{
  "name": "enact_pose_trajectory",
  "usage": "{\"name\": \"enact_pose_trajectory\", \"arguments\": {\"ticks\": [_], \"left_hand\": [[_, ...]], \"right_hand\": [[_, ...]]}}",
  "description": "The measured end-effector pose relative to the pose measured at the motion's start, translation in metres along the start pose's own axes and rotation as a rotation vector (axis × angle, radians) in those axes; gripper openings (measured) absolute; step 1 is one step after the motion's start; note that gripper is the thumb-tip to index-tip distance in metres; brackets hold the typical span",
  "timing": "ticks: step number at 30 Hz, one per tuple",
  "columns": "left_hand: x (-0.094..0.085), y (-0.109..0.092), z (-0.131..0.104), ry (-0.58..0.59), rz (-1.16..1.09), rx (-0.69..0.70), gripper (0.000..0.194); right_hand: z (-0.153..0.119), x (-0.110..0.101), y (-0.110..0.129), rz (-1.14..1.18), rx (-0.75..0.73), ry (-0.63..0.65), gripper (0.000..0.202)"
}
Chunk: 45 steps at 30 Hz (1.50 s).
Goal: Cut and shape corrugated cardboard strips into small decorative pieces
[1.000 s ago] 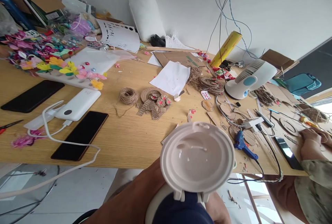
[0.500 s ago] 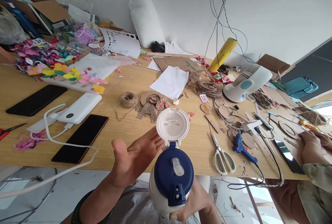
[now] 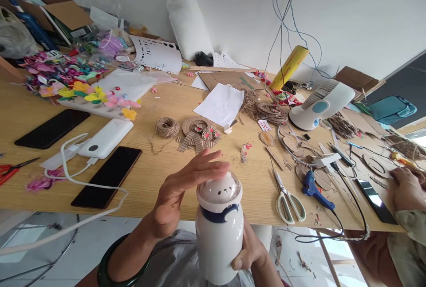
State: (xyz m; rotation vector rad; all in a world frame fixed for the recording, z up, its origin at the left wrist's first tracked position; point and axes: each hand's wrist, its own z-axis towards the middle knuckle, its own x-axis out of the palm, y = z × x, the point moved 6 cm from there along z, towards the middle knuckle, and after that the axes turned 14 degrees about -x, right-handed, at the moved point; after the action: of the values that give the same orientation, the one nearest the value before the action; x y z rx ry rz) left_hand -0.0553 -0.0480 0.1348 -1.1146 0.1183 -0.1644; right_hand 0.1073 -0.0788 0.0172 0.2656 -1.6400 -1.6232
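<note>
A white water bottle (image 3: 218, 245) with a dark blue collar stands upright in front of me at the table's near edge. Its domed clear lid (image 3: 221, 189), with a small animal face inside, is down over the top. My right hand (image 3: 248, 251) is wrapped round the bottle's right side, thumb in front. My left hand (image 3: 186, 185) lies over the top of the lid with fingers stretched out and pressing flat. A dark bangle (image 3: 123, 273) circles the left wrist.
Scissors (image 3: 289, 200) and a blue glue gun (image 3: 316, 191) lie to the right. Phones (image 3: 106, 178) and a white power bank (image 3: 106, 138) with a cable are on the left. Twine (image 3: 167, 127) and cardboard pieces (image 3: 193, 143) sit ahead. Another person's hand (image 3: 408, 189) is at far right.
The bottle's lid has swung from open to closed over the blue top. My left hand has moved from beside the bottle onto the lid, and the bottle has tipped more upright.
</note>
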Motion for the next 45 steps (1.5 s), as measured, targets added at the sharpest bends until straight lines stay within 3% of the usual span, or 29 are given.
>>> {"name": "enact_pose_trajectory", "arguments": {"ticks": [7, 11, 14, 18, 21, 24, 27, 31, 34, 38, 45], "left_hand": [[-0.002, -0.01, -0.003, -0.007, 0.156, 0.114, 0.079], [0.003, 0.001, 0.0, 0.033, 0.042, 0.007, 0.085], [-0.002, 0.026, 0.02, -0.077, -0.246, -0.113, 0.084], [-0.017, 0.083, 0.048, -0.466, -0.44, -0.303, 0.063], [-0.006, 0.12, 0.064, -0.448, -0.388, -0.474, 0.062], [0.007, 0.132, 0.071, -0.363, -0.356, -0.486, 0.065], [0.004, 0.135, 0.07, -0.391, -0.339, -0.422, 0.06], [-0.015, 0.146, 0.063, -0.548, -0.236, -0.389, 0.059], [-0.02, 0.156, 0.061, -0.572, -0.167, -0.387, 0.059], [-0.011, 0.16, 0.063, -0.493, -0.111, -0.339, 0.057], [-0.011, 0.161, 0.065, -0.485, -0.086, -0.322, 0.054]], "right_hand": [[0.002, -0.004, 0.003, -0.056, -0.08, 0.014, 0.108], [0.005, -0.01, 0.01, -0.151, -0.094, -0.012, 0.098], [0.007, -0.021, 0.021, -0.179, -0.085, -0.082, 0.09], [0.016, -0.061, 0.041, -0.307, -0.097, -0.268, 0.092], [0.032, -0.103, 0.064, -0.525, -0.232, -0.442, 0.082], [0.063, -0.128, 0.086, -0.642, -0.364, -0.503, 0.063], [0.104, -0.138, 0.103, -0.747, -0.386, -0.506, 0.051], [0.164, -0.142, 0.12, -0.873, -0.416, -0.48, 0.059], [0.211, -0.147, 0.12, -0.945, -0.469, -0.449, 0.072], [0.27, -0.156, 0.103, -1.028, -0.545, -0.425, 0.085], [0.338, -0.178, 0.049, -1.164, -0.341, -0.505, 0.079]]}}
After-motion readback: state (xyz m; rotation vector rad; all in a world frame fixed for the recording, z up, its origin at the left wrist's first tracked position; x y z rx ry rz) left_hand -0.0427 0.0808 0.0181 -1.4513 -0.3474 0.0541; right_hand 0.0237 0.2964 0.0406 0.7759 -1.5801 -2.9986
